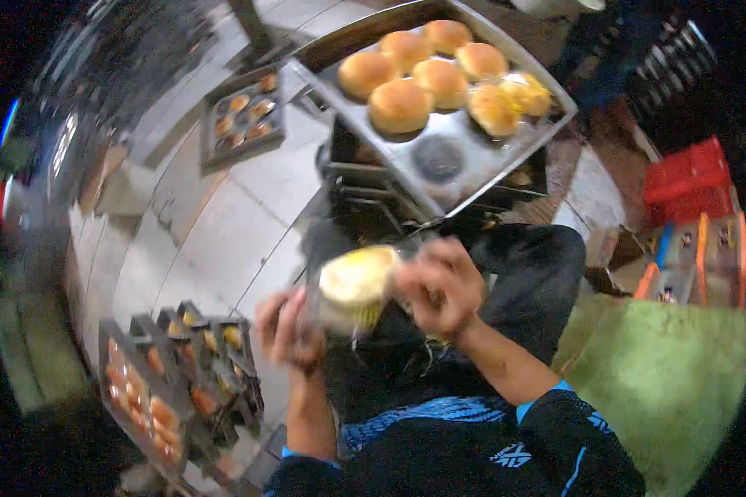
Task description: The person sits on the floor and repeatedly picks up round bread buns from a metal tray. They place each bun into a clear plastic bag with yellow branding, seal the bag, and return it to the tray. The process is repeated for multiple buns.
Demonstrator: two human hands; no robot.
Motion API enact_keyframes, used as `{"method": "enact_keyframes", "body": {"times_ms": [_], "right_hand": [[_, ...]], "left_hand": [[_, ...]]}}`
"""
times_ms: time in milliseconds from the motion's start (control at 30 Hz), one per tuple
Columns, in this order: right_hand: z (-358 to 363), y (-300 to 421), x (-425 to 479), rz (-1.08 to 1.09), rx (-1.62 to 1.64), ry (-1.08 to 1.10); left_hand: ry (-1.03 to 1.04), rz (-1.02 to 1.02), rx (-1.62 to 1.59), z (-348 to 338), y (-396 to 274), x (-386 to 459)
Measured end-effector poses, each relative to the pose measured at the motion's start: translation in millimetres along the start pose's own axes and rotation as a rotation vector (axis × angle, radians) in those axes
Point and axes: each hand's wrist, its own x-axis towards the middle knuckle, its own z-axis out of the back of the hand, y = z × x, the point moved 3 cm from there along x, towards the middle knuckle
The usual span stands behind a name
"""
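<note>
Between my two hands, above my lap, is a round bun (357,276) in a clear plastic bag with yellow print, blurred by motion. My left hand (291,329) holds the bag's left side with bent fingers. At the bag's right edge my right hand (441,289) has its fingers pinched together, apparently on the plastic. In front of me a metal baking tray (363,146) holds several bare golden buns (400,107) on its far and left part. Two bagged buns (496,110) lie at its right side.
On the tiled floor at the left is a smaller tray (206,146) of baked pieces. Several stacked trays (177,435) with bread stand at lower left. A red plastic crate (690,180), clear packs with orange edges (701,258) and a green surface (665,385) are at the right.
</note>
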Motion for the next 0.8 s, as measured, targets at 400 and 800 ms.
{"method": "enact_keyframes", "body": {"times_ms": [400, 800], "right_hand": [[-56.8, -35.8, -13.2, -0.066, 0.106, 0.209], [-53.8, -38.3, -115.8, -0.836, 0.011, 0.185]], "left_hand": [[0.016, 0.159, -0.181, -15.5, 34.4, -25.7], [0.453, 0.767, -0.029, 35.1, 8.7, -47.9]]}}
